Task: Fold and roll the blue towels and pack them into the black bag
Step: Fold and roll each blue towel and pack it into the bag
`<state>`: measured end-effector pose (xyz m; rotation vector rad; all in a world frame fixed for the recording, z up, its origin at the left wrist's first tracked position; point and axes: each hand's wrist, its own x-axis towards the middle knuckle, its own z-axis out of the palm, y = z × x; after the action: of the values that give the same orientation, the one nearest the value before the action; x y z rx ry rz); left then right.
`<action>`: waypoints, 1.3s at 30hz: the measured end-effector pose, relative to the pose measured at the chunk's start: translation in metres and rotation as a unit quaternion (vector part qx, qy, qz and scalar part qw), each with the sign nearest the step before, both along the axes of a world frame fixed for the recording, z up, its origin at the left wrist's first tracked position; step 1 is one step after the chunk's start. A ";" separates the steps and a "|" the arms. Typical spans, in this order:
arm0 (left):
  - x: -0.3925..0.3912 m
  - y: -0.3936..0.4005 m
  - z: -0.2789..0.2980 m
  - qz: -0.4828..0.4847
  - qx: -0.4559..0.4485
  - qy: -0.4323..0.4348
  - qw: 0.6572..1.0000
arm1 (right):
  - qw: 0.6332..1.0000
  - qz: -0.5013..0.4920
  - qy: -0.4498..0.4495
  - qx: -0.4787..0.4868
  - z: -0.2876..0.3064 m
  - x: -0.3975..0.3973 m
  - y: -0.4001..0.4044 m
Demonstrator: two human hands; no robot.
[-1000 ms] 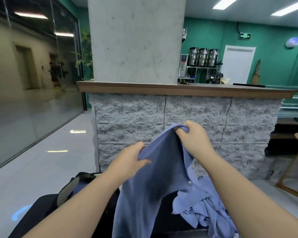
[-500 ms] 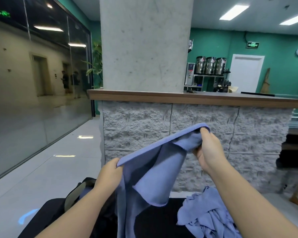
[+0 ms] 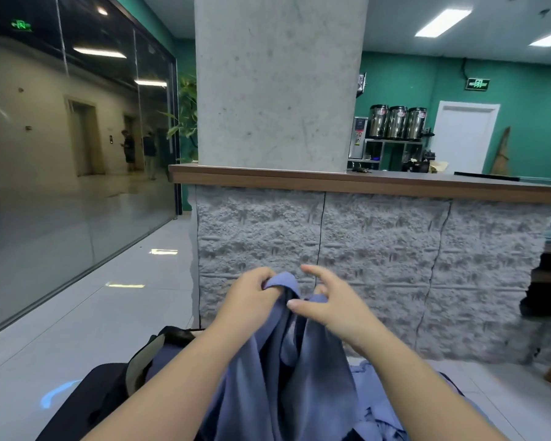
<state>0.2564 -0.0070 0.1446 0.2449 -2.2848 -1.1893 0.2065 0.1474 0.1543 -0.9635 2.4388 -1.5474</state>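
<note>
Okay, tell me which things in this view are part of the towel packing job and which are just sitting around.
Part of the job:
- held blue towel, gripped by the left hand, right hand at its top
- heap of blue towels
- black bag

Just around:
- counter
- three metal urns
- concrete pillar
- potted plant

Grey concrete pillar point(image 3: 279, 81) at 12 o'clock above wood-topped counter point(image 3: 363, 183) with rough stone front. Glass partition point(image 3: 61, 154) at 9 o'clock. Teal wall point(image 3: 522, 100), white door point(image 3: 463, 138) at 2 o'clock. Glossy pale tiled floor point(image 3: 86, 310).
</note>
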 end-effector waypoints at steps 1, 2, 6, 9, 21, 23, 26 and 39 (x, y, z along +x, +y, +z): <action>0.000 0.003 0.000 -0.017 0.003 0.003 1.000 | 0.999 0.002 0.036 0.007 -0.003 0.001 -0.004; 0.000 0.005 0.001 -0.035 0.009 0.006 0.999 | 0.998 -0.011 0.065 0.003 -0.005 0.002 -0.008; 0.009 0.009 -0.002 -0.076 -0.052 0.012 0.996 | 0.992 -0.068 0.085 -0.063 -0.009 0.001 -0.004; 0.016 0.005 -0.008 -0.057 -0.076 0.004 0.995 | 0.989 -0.087 0.077 -0.092 -0.008 0.000 0.007; 0.032 -0.049 -0.055 0.071 -0.014 -0.167 0.983 | 0.947 -0.173 -0.186 -0.195 -0.012 -0.024 0.050; 0.033 -0.043 -0.054 0.043 0.006 -0.173 0.984 | 0.958 -0.171 -0.184 -0.136 -0.023 -0.029 0.048; 0.032 -0.024 -0.047 -0.025 0.144 -0.135 0.980 | 0.971 -0.151 -0.171 -0.068 -0.035 -0.031 0.041; 0.038 0.025 -0.033 -0.163 0.082 -0.032 0.983 | 0.896 0.054 -0.368 -0.245 -0.036 -0.001 0.010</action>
<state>0.2943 0.0181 0.1120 -0.0347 -2.3453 -1.5568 0.2050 0.1575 0.1181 -0.4054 1.4888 -2.0400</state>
